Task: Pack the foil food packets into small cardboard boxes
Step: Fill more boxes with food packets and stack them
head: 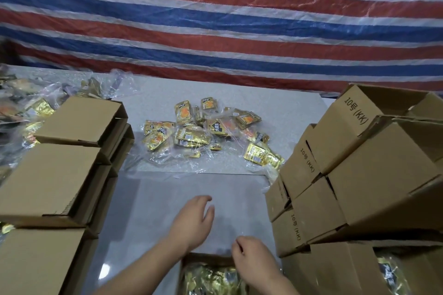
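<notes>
Open box (191, 261) on grey table (148, 201), striped tarp (215, 19) behind.

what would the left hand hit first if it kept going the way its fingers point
Bare table first, then likely the clear plastic sheet's near edge and the foil packets on it; the left hand points up-table, depth unclear.

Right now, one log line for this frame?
left hand open, over table | right hand at open box, grip unclear | loose packets beyond
</notes>
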A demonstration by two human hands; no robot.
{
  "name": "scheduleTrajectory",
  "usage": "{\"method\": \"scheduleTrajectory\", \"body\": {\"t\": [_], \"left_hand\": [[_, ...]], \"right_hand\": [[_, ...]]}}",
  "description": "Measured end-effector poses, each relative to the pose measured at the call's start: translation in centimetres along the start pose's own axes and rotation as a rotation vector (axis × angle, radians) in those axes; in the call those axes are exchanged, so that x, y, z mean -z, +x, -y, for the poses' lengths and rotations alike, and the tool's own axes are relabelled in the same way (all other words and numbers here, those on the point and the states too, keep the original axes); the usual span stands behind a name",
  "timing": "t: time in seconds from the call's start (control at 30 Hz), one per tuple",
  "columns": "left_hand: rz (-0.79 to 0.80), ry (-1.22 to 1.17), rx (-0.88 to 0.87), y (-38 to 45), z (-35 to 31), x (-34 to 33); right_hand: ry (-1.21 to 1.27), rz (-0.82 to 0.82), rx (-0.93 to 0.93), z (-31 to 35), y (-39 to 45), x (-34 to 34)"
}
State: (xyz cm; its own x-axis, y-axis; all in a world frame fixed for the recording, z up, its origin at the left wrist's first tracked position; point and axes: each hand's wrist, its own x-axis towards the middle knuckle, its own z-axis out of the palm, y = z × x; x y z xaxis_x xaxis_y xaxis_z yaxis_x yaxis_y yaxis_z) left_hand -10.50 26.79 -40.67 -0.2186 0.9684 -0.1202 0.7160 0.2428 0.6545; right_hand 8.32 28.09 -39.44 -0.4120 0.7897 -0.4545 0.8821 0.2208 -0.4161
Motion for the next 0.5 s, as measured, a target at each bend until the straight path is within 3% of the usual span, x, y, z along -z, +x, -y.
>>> {"method": "scheduleTrajectory", "body": {"t": [0.3,0.5], "left_hand": [[0.259,0.810,-0.537,19.6,-8.5,-9.0],[0.370,1.120,-0.772,24.8,-10.6,-16.9]], "right_hand": [[0.421,-0.179,-0.285,-2.3,6.4,2.7],[0.504,-0.241,-0.230,-3.3,8.2,1.9]]}}
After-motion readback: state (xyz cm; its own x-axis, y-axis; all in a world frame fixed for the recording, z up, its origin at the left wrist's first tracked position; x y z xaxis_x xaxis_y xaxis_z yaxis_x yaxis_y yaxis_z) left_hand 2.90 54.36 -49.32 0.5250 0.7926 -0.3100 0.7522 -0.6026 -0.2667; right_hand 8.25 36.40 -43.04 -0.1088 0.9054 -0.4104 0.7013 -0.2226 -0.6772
